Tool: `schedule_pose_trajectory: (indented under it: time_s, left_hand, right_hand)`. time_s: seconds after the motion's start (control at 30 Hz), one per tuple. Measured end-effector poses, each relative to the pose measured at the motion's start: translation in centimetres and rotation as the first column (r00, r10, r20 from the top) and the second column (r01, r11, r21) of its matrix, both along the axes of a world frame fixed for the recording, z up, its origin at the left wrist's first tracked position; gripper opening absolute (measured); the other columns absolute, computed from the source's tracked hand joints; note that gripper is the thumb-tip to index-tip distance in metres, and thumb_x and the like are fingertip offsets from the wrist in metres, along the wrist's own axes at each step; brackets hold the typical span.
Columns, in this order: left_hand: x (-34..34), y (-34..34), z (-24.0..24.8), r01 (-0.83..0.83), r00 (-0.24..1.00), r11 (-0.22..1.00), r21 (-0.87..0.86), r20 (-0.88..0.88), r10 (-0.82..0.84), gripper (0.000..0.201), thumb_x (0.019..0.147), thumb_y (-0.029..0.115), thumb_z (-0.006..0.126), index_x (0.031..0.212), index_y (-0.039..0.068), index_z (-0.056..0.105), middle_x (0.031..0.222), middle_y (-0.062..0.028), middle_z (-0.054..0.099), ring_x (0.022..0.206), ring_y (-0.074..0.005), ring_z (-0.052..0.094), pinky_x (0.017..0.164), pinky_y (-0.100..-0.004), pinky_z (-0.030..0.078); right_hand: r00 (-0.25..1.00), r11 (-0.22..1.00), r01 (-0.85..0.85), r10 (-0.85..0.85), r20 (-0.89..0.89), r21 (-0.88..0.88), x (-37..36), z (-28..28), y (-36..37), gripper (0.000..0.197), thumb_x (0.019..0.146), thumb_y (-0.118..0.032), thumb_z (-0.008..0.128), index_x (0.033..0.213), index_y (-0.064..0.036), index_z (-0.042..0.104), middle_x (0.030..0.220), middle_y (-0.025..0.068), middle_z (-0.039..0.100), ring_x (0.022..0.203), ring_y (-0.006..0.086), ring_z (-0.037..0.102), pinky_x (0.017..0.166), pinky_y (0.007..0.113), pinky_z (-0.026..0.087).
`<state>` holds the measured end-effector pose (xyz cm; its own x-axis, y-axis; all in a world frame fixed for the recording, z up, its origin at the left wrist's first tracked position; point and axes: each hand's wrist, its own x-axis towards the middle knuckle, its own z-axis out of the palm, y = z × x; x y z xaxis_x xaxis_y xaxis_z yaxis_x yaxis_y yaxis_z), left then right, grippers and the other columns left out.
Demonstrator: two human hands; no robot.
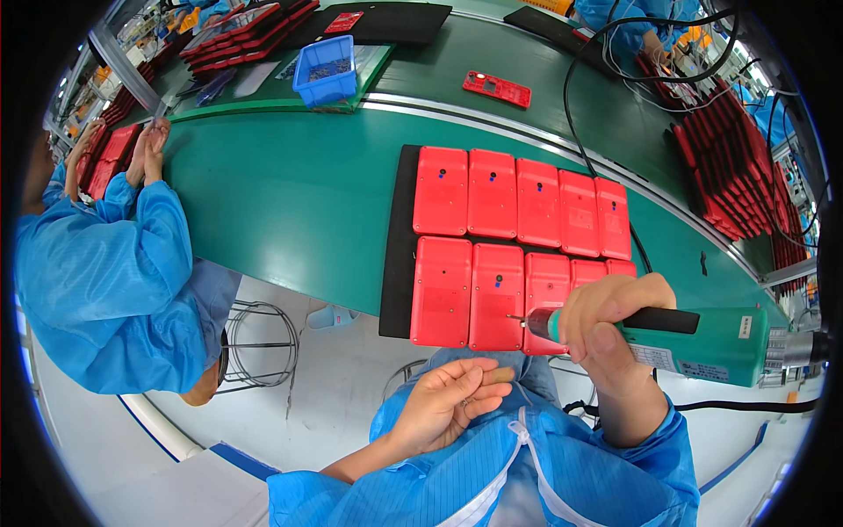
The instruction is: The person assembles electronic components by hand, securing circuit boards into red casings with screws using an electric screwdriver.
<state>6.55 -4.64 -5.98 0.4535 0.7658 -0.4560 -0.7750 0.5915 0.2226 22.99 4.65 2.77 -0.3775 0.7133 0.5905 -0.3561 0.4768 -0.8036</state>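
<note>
My right hand (606, 316) is wrapped round a green electric screwdriver (711, 347), which lies level with its bit pointing left. The bit's tip is just above a red back cover (496, 303) in the near row. Two rows of these red covers, such as one at the far left (441, 189), rest on a black tray (398, 303). Several have small screw holes and dark round spots. Close to my body, short of the tray's near edge, my left hand (452, 400) is closed with thumb and fingers together. Something tiny and dark shows between them, too small to name.
A co-worker in a blue smock (114, 281) handles red covers at the left. Beyond the green table (272, 193), a blue bin (325, 75) holds small parts, and a red panel (497, 89) lies alone. Loaded trays (729, 176) are stacked at right. A black cable (571, 105) crosses the table.
</note>
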Motion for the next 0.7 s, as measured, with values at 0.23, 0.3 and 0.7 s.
schedule_pose_trajectory:
  time_s: [0.23,0.3,0.7]
  left_hand:
    - [-0.4,-0.3,-1.5,0.042,0.995,0.996,0.079,0.087,-0.049,0.03,0.092,0.023,0.038,0.101,-0.003,0.049,0.087,-0.0133,0.06,0.073,-0.0153,0.062,0.062,-0.0206,0.052]
    - [-0.3,-0.4,-1.5,0.042,0.999,0.995,0.096,0.025,-0.045,0.032,0.092,0.027,0.037,0.098,-0.001,0.052,0.073,-0.0069,0.056,0.06,-0.0101,0.054,0.053,-0.0186,0.045]
    - [-0.2,0.7,-0.4,0.114,0.993,0.989,0.096,-0.047,-0.11,0.029,0.093,0.017,0.038,0.113,-0.001,0.046,0.088,-0.0068,0.056,0.071,-0.0098,0.054,0.06,-0.0186,0.043]
  right_hand:
    - [1.0,1.0,-0.017,0.017,-0.007,0.004,-0.1,0.0,0.3,0.024,0.071,0.012,0.053,0.09,0.0014,0.043,0.067,0.0121,0.052,0.053,0.0152,0.053,0.046,0.026,0.044]
    - [1.0,1.0,-0.005,0.005,0.018,-0.007,-0.2,-0.1,0.3,0.025,0.07,0.012,0.054,0.09,0.001,0.043,0.067,0.0121,0.052,0.053,0.0151,0.053,0.046,0.026,0.044]
    - [0.967,0.957,0.251,-0.24,0.088,-0.149,-2.0,0.2,-0.2,0.014,0.068,0.009,0.059,0.069,-0.0006,0.049,0.055,0.0076,0.052,0.044,0.0124,0.049,0.039,0.023,0.035]
